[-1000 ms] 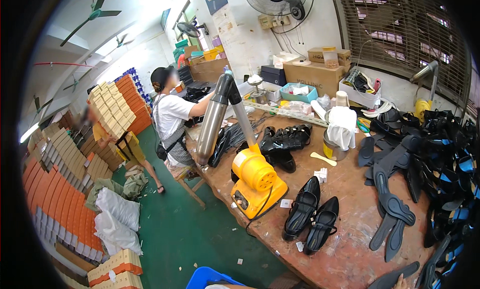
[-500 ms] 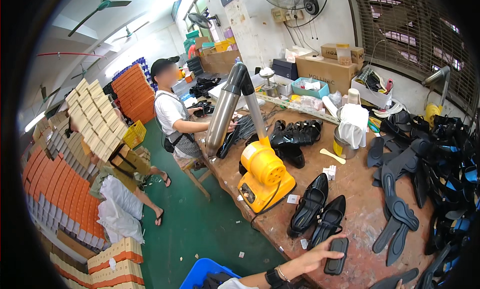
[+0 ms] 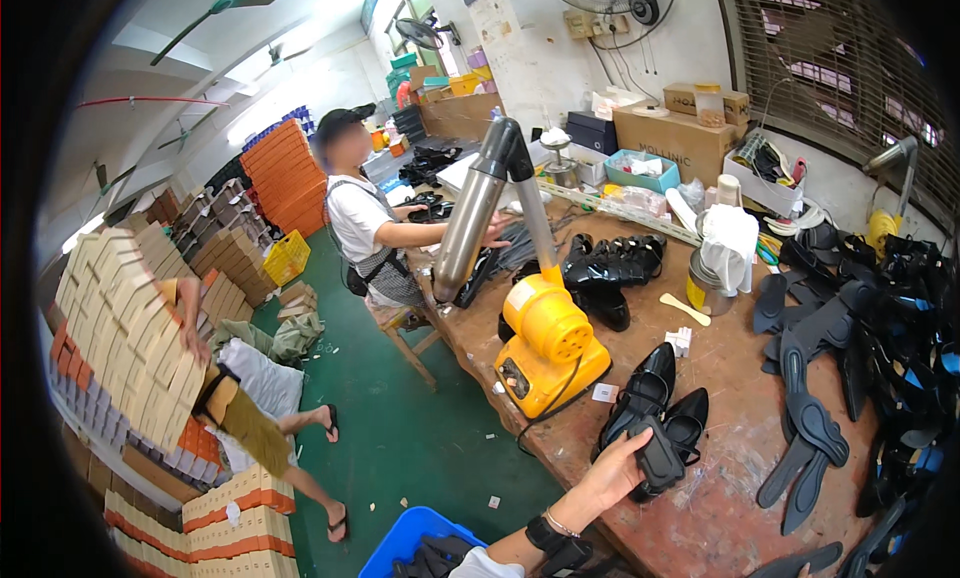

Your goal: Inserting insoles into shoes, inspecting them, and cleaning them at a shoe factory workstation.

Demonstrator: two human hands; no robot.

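— Across the lower right of the frame, what is carried by the bench [image 3: 720, 498]?

— A yellow machine [image 3: 548, 346] with a tilted metal tube is seen at centre; dark soles are heaped at the right edge, and a pair of black flat shoes [image 3: 655, 403] lies just right of the machine, toes toward the lower edge.

— Where is the insole found?

— A black insole [image 3: 660, 456] is held at the heel end of the nearer shoe, touching it. Its long axis is run roughly up and down the frame, in line with the shoe.

— By which hand is it held?

— It is held by the left hand [image 3: 612, 470], come in from the lower edge; its grip is clamped on the insole's left edge. The shoes lie up and to the right of that hand. The right hand is not seen.

— And containers?

— A blue bin [image 3: 400, 546] at the bottom centre is filled with dark pieces that cannot be identified. A metal tin [image 3: 708, 290] draped with white cloth stands farther up the bench.
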